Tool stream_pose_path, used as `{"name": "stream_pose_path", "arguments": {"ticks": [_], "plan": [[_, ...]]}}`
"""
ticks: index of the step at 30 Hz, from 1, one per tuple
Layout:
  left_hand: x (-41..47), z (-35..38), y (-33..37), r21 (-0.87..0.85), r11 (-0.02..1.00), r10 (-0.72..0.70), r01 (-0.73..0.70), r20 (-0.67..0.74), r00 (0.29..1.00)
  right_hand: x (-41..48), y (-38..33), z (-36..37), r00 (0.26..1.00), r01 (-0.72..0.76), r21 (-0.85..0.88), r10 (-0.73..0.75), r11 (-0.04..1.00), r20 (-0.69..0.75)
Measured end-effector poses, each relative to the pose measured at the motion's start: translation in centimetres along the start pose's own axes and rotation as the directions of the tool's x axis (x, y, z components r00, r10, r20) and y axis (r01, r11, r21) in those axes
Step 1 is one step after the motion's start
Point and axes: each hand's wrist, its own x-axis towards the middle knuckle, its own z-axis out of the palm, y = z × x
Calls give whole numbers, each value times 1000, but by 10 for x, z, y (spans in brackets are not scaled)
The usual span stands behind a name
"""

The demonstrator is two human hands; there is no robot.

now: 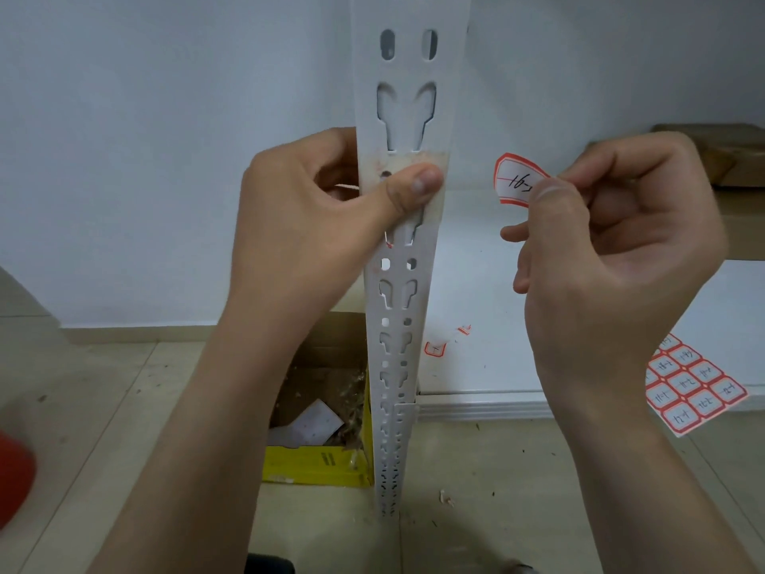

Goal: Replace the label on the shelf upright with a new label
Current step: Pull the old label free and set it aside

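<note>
A white perforated shelf upright (407,68) runs down the middle of the view. A patch of yellowish glue residue (397,163) marks its face at hand height. My left hand (306,217) wraps around the upright, its thumb pressed across the residue. To the right of the upright, my right hand (612,242) pinches a red-bordered white label (515,180) with handwriting on it, held in the air apart from the upright. A small red scrap (99,244) clings to the upright just below my thumb.
A sheet of several red-bordered labels (691,387) lies on the white shelf board (488,366) at the right. Torn label scraps (435,348) lie near the upright's foot. A yellow cardboard box (318,466) with debris sits on the tiled floor behind the upright. A brown carton (720,151) stands at far right.
</note>
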Motion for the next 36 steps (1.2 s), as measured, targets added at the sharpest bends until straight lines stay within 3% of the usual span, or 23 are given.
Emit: {"name": "stream_pose_path", "arguments": {"ticks": [7, 19, 28, 31, 36], "plan": [[1, -18, -5, -60, 996, 73, -63, 199, 977, 0, -1, 1, 1000, -7, 6, 7, 1000, -1], [-3, 3, -5, -29, 994, -101, 103, 61, 993, -4, -3, 2, 1000, 7, -20, -6, 1000, 13], [-6, 19, 1, -35, 989, -148, 145, -104, 984, -3, -4, 2, 1000, 9, 8, -9, 1000, 8], [-6, 13, 3, -6, 998, -70, 69, -66, 995, -2, -4, 2, 1000, 5, 9, -5, 1000, 7], [-6, -2, 2, -120, 991, -41, 51, 84, 996, -1, -3, 4, 1000, -10, 35, 10, 999, 2]]}}
